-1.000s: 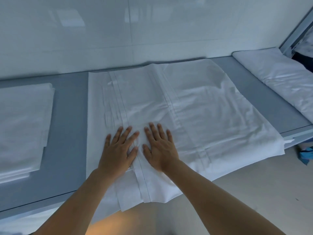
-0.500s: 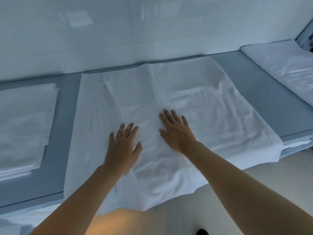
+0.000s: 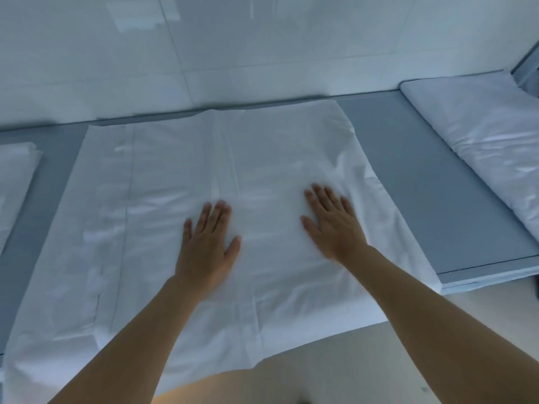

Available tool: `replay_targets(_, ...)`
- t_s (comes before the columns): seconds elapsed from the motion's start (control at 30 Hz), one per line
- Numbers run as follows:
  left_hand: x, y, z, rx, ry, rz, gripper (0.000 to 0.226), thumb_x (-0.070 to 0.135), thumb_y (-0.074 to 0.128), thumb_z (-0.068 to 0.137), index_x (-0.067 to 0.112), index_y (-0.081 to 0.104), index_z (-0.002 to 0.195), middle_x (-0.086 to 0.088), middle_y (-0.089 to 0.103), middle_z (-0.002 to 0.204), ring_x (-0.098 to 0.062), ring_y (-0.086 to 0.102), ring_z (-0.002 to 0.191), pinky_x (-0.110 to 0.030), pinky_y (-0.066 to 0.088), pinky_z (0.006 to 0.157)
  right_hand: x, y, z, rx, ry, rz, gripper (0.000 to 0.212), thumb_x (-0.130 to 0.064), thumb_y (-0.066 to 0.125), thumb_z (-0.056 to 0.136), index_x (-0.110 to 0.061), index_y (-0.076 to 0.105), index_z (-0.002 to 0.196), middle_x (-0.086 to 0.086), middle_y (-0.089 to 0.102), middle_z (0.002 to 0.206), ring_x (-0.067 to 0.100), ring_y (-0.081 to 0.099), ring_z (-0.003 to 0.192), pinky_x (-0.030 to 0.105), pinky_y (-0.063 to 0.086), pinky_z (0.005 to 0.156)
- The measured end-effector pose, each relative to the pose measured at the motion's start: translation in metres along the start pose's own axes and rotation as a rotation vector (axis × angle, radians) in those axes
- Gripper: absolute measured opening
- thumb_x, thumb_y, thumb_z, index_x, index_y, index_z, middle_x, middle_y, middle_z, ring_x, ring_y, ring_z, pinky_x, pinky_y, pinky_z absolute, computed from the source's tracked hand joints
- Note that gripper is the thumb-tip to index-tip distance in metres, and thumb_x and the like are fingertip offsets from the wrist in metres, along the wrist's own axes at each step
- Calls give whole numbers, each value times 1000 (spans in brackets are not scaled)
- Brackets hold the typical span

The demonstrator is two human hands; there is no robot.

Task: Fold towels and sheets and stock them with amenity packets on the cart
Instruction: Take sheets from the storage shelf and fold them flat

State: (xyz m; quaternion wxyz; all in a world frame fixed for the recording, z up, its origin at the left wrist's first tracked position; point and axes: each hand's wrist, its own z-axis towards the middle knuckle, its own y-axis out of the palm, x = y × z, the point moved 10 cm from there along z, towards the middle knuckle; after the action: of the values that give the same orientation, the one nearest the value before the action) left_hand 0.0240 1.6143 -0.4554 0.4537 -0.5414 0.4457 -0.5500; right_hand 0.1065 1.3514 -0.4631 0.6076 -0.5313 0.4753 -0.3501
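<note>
A large white sheet (image 3: 163, 176) lies spread flat across the grey table (image 3: 423, 182), its near edge hanging over the table's front. My left hand (image 3: 208, 240) presses flat on the sheet near its middle, fingers straight. To its right, my right hand (image 3: 332, 223) lies flat on the same sheet with fingers spread, close to a patch of wrinkles by the sheet's right side. Neither hand grips the cloth.
A folded white stack (image 3: 14, 182) sits at the table's left end. Another white folded linen (image 3: 484, 141) lies at the right end. A glossy white wall (image 3: 262, 48) stands right behind the table. Pale floor shows below the front edge.
My hands have slid apart over the sheet, the right one going farther right. The sheet lies flatter, with fewer creases in its middle.
</note>
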Motion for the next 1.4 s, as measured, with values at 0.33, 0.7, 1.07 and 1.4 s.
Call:
replay_targets(0.33, 5, 2, 3, -45, -45, 52, 72, 51, 26, 99, 21, 15, 163, 6, 8, 171, -18, 1, 158, -56, 14, 124, 48, -7, 6, 2, 98, -16, 70, -58, 21, 103, -29, 6, 164, -7, 0, 172, 15, 0, 158, 43, 6, 127)
replay_targets(0.7, 163, 30, 10, -66, 79, 39, 64, 52, 30, 103, 27, 22, 161, 0, 16, 170, -24, 12, 157, -59, 16, 122, 38, -15, -14, 14, 85, -17, 73, -52, 33, 102, -15, 17, 163, 6, 9, 171, 24, 8, 158, 49, 12, 125)
replay_targets(1.07, 171, 37, 2, -11, 49, 38, 67, 58, 23, 100, 31, 20, 162, 6, 13, 171, -20, 10, 158, -54, 15, 124, 137, -28, 115, -54, -63, 27, 78, -61, 28, 103, -16, 9, 164, -2, 1, 172, 12, -3, 157, 40, 5, 127)
replay_targets(1.4, 285, 46, 5, -105, -191, -68, 69, 54, 33, 100, 20, 23, 159, -6, 14, 170, -26, 12, 157, -57, 17, 122, 142, -32, 104, 0, -58, 82, 71, -51, 30, 105, -11, 15, 163, 5, 8, 172, 18, 3, 158, 43, 9, 127)
